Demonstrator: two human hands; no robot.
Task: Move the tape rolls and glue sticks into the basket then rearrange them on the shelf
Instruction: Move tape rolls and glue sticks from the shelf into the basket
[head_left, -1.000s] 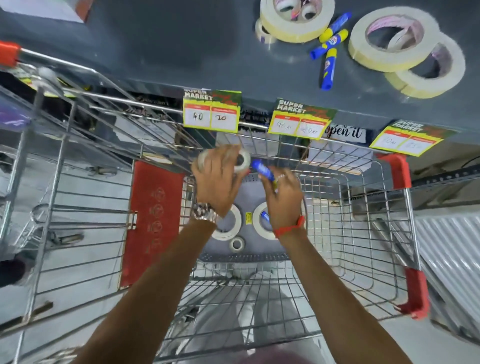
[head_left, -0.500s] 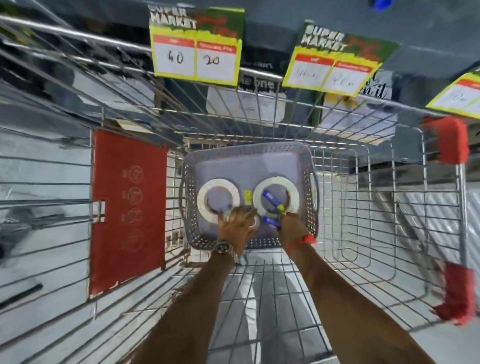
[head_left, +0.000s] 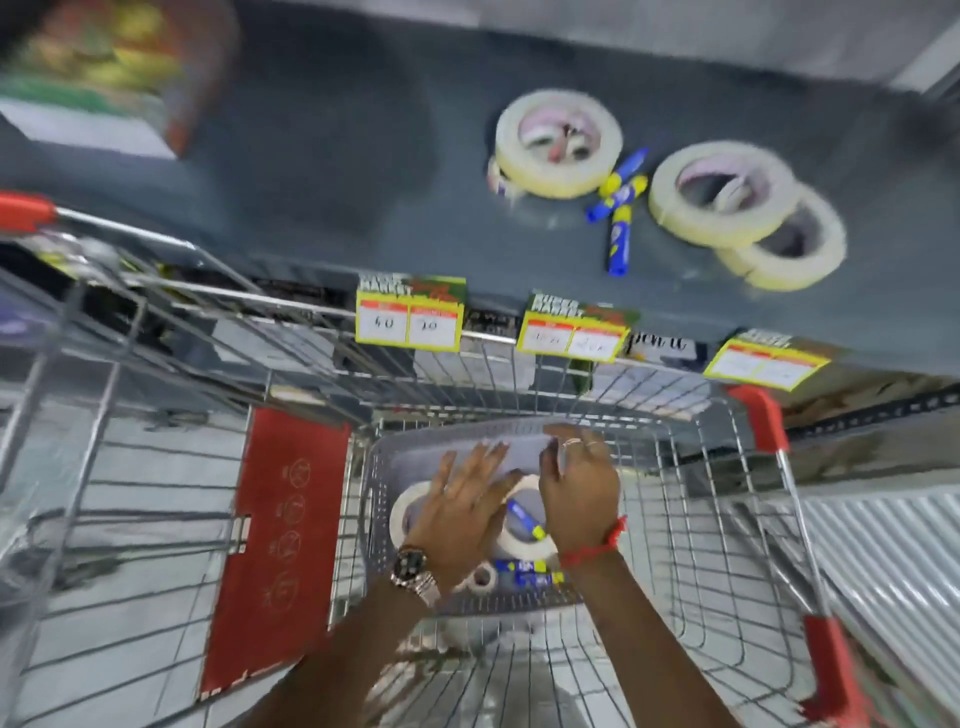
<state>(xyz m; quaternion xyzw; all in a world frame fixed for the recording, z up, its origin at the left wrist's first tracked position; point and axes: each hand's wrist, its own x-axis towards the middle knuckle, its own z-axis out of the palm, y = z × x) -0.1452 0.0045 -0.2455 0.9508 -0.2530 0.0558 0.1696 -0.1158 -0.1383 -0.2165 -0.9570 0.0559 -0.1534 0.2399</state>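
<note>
Both hands hover empty over the basket (head_left: 382, 470), left hand (head_left: 462, 512) spread, right hand (head_left: 576, 486) loosely open; several tape rolls (head_left: 524, 545) and glue sticks (head_left: 524, 566) lie inside, while three large rolls (head_left: 558, 143) and more sticks (head_left: 618, 244) remain on the shelf (head_left: 337, 171)

Both your forearms reach forward and down from the near edge, side by side. Your left hand (head_left: 462, 499) is flat, palm down, fingers straight and slightly spread, pointing far and a little right; a watch sits on that wrist. Your right hand (head_left: 576, 483), just beside it, has loosely bent fingers, rings on two, and a red band at the wrist.
</note>
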